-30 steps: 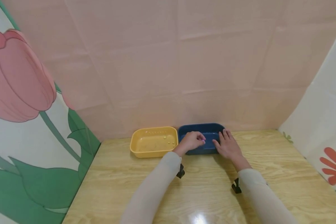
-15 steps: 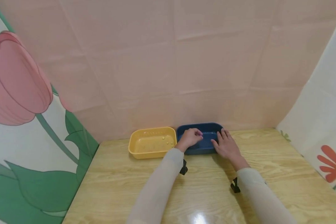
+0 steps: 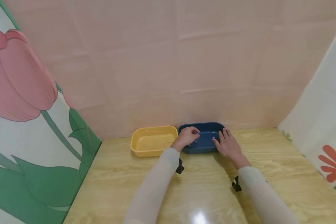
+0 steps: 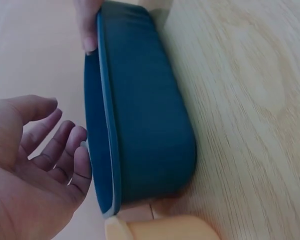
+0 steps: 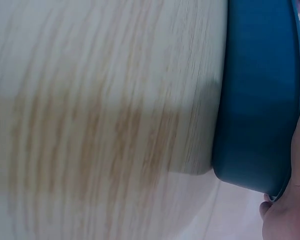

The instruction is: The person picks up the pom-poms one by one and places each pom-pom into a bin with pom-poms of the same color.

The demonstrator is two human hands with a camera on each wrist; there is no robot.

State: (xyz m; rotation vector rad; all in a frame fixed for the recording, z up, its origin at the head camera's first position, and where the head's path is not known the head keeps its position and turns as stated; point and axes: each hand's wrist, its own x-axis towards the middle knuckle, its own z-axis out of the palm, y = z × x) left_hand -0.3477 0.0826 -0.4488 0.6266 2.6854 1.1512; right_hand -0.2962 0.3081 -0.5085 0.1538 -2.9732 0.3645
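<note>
A dark blue tray (image 3: 207,149) stands on the table against the backdrop. My left hand (image 3: 186,137) is over its left part, thumb apart from the loosely bent fingers (image 4: 65,145), and I see nothing held. A few tiny bead-like bits (image 3: 196,142) lie in the tray close under this hand; their exact kind is too small to tell. My right hand (image 3: 228,145) grips the tray's right end, its thumb (image 3: 216,142) inside and its fingers at the rim; the right wrist view shows fingertips (image 5: 265,206) past the outer corner.
A yellow tray (image 3: 134,152) adjoins the blue one on the left, with a few tiny pale round bits (image 3: 165,137) inside. Both stand on a wood-grain table (image 3: 207,186). A pinkish backdrop (image 3: 168,77) rises right behind them, and printed cloths hang at both sides.
My left hand's pinch has loosened, and the hand has moved slightly left over the blue tray. A purplish bit seen at its fingertips is no longer there. The right hand stays at the rim.
</note>
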